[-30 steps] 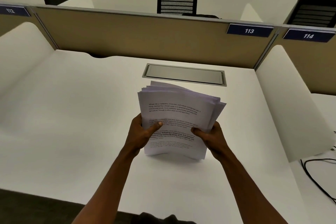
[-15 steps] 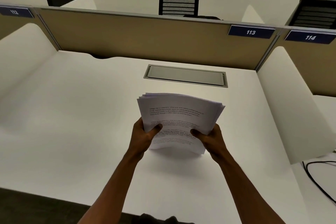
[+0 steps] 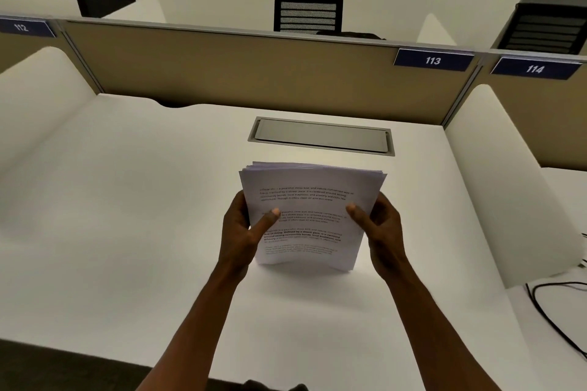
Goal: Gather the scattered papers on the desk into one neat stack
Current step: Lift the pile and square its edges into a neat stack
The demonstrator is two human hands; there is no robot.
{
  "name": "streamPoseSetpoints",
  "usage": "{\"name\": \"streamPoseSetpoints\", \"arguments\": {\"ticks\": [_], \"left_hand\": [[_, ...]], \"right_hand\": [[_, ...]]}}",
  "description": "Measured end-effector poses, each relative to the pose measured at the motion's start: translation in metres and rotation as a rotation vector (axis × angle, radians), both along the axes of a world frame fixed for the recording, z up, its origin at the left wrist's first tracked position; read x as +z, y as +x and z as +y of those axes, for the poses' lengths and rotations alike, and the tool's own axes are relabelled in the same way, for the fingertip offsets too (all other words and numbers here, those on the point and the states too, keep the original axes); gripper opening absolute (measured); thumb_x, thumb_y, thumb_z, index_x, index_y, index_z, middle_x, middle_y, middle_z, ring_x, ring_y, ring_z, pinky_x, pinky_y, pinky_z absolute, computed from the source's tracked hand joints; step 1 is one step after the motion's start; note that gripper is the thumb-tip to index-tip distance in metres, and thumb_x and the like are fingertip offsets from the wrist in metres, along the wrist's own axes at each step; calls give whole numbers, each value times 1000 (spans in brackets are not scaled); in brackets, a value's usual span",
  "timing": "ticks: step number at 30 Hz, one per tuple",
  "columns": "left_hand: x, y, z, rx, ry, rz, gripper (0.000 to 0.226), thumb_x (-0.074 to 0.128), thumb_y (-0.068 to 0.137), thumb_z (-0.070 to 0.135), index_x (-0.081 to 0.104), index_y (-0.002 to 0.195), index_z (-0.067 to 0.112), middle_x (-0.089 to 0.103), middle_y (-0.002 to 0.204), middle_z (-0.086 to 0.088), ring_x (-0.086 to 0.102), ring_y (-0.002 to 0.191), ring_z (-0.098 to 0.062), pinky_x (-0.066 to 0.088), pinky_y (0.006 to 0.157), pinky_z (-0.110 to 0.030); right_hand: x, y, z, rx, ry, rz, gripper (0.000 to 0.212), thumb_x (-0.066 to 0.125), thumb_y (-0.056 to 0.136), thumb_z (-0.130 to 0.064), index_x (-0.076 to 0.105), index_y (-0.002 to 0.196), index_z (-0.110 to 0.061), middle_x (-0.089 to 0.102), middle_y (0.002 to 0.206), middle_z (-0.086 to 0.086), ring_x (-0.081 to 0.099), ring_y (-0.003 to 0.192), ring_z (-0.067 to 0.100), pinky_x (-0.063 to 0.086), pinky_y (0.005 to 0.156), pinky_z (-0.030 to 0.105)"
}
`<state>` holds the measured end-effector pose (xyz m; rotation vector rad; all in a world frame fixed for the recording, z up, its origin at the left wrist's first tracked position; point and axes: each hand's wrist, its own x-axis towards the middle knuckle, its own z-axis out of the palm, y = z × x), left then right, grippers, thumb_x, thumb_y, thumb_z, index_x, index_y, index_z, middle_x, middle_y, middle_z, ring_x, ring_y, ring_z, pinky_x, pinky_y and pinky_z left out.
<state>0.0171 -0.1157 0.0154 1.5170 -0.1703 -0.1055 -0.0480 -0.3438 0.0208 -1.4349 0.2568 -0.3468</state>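
A stack of printed white papers [image 3: 309, 200] stands on its lower edge on the white desk [image 3: 133, 232], tilted toward me, printed text facing up. My left hand [image 3: 241, 232] grips the stack's left side, thumb across the front page. My right hand [image 3: 378, 228] grips its right side, thumb also on the front. The top edges of the sheets lie nearly flush, with slight fanning at the upper left. No loose sheets show elsewhere on the desk.
A grey cable hatch [image 3: 320, 136] is set into the desk behind the stack. A tan partition [image 3: 241, 73] with label 113 [image 3: 432, 60] closes the back. White side dividers [image 3: 508, 187] flank the desk. Black cables [image 3: 552, 311] lie at the right.
Both hands have slid up the sides of the stack, and the sheets have squared up, with the top edges less fanned than before.
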Motion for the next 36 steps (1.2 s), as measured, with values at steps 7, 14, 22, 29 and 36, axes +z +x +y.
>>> {"name": "streamPoseSetpoints", "arguments": {"ticks": [7,14,22,29,36], "left_hand": [[25,4,-29,179,-29,17,50,70,79,47,60,119,20,70,108,-5,69,99,-25,61,78,-39],[27,-6,-39,324,51,69,56,56,77,67,64,106,20,71,93,-1,68,84,-17,51,63,-24],[41,-1,-43,424,94,105,65,49,73,78,63,102,22,70,90,-1,67,81,-18,48,59,-23],[49,2,-46,487,133,127,45,55,89,57,65,94,14,68,81,1,60,71,-14,41,55,-22],[59,0,-47,425,73,114,47,42,78,61,54,85,15,59,73,0,54,68,-15,39,57,-26]], "right_hand": [[24,17,20,-253,-2,36,59,55,73,-66,65,100,-15,70,87,7,65,76,19,55,66,34],[28,18,36,-427,-118,135,75,35,73,-79,63,98,-14,66,81,0,60,70,14,43,58,22],[38,21,36,-519,-182,136,58,41,77,-71,56,74,-16,62,69,0,57,61,13,42,56,21],[37,24,39,-566,-189,84,38,49,83,-54,45,66,-20,55,61,-3,54,58,13,42,55,22],[36,26,36,-522,-178,14,39,49,85,-45,38,56,-21,45,48,-11,47,52,6,36,54,23]]}}
